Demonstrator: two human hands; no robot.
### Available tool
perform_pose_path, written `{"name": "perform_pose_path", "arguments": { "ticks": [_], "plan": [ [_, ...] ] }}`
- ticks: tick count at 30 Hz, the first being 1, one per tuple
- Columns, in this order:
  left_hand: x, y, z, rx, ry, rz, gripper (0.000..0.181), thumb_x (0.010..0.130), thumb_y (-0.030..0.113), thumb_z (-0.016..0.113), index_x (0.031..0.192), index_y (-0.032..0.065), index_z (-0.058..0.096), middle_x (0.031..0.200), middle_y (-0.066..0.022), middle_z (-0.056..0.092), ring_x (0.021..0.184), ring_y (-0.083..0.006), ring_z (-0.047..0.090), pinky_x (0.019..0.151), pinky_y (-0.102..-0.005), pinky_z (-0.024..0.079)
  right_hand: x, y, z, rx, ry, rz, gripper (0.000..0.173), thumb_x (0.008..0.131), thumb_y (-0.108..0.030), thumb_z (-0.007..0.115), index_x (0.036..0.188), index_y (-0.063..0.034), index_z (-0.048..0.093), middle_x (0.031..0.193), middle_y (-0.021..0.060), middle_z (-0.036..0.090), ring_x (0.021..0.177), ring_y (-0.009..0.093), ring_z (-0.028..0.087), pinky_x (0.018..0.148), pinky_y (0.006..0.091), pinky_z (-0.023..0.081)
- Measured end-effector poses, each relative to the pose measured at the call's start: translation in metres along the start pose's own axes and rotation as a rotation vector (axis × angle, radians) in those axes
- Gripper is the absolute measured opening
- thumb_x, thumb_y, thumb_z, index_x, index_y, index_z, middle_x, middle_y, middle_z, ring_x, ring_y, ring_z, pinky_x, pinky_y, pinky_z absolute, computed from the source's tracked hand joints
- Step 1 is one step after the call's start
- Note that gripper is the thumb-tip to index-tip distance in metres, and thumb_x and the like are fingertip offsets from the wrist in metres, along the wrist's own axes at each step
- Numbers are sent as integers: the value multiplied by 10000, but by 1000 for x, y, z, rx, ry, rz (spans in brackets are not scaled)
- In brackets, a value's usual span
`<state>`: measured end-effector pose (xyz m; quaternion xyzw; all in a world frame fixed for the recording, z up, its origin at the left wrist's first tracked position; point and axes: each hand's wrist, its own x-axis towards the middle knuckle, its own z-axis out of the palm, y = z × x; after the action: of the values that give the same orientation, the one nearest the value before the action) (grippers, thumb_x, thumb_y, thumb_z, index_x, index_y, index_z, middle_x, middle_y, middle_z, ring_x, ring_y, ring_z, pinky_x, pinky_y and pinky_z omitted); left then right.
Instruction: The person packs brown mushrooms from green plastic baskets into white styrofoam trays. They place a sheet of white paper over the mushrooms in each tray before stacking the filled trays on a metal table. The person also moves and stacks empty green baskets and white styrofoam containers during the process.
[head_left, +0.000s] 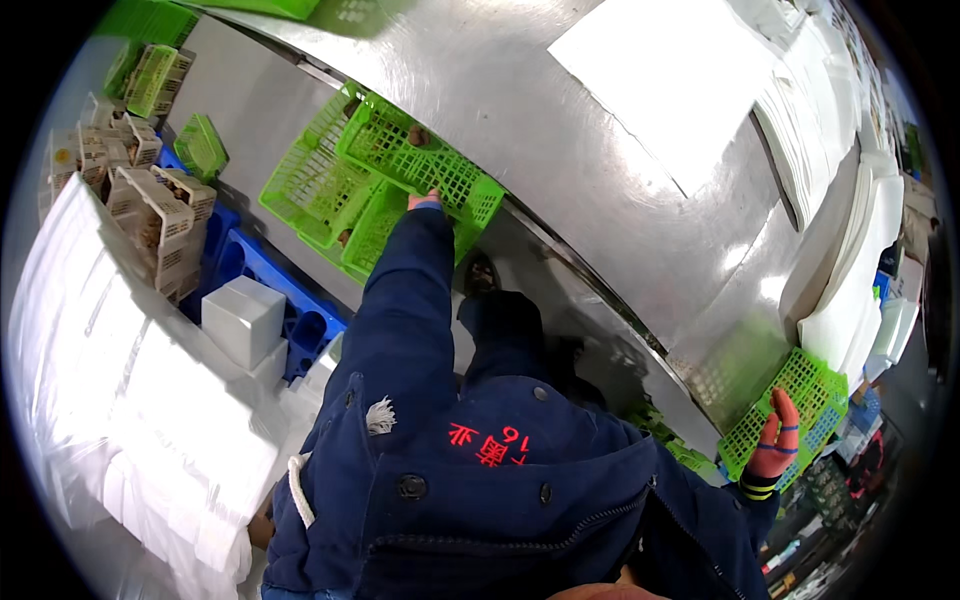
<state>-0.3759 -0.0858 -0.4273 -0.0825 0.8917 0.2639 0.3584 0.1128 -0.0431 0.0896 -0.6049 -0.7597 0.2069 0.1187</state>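
My left hand (425, 199) is stretched out to the near rim of a green plastic basket (442, 161), its fingers partly hidden behind the rim. That basket rests tilted on other green baskets (319, 176) beside the steel table's edge. A small brown lump (418, 136) lies in it. Another brown lump (344, 238) sits in the baskets beneath. On the other side, my right hand (776, 442) is raised with bent fingers and nothing visible in it. Behind it, at the table's end, is another green basket (802, 390); whether they touch cannot be told.
White sheets (667, 82) lie on the steel table (480, 90). At left, a blue pallet (255, 262) bears white foam blocks (244, 319) and filled, pale plastic baskets (154, 217). A large plastic-wrapped white stack (135, 360) stands close to my left side.
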Motion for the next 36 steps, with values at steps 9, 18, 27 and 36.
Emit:
{"name": "perform_pose_path", "arguments": {
  "ticks": [9, 18, 27, 36],
  "plan": [
    [75, -119, -8, -433, -46, 57, 344, 783, 193, 518, 1023, -28, 412, 899, -254, 529, 677, -383, 557, 489, -494, 480, 52, -30, 16, 70, -127, -111, 295, 788, 40, 426, 1068, 26, 517, 1035, 126, 552, 946, 204, 531, 841, 297, 400],
    [-52, -105, -142, -194, -11, 83, 350, 668, 221, 637, 860, -55, 541, 716, -175, 586, 610, -278, 552, 546, -378, 442, 102, -132, 164, 264, -342, -650, 404, 698, 9, 539, 1099, 4, 493, 1089, 167, 529, 978, 270, 531, 833, 315, 419],
    [-237, -251, -236, -855, 3, -102, 478, 682, 62, 646, 1122, -11, 474, 829, -112, 584, 546, -177, 552, 453, -290, 456, 102, -259, 357, 399, -643, -984, 395, 701, -63, 568, 1088, -52, 489, 1100, 148, 509, 986, 316, 487, 838, 365, 407],
    [-310, -245, -227, -751, 163, 51, 365, 727, 29, 570, 1081, -30, 504, 922, -102, 598, 753, -165, 575, 621, -272, 470, 50, -228, 346, 71, -1603, -759, 787, 749, -394, 580, 1302, 21, 206, 1240, 256, 371, 1160, 338, 362, 938, 343, 315]
  ]
}}
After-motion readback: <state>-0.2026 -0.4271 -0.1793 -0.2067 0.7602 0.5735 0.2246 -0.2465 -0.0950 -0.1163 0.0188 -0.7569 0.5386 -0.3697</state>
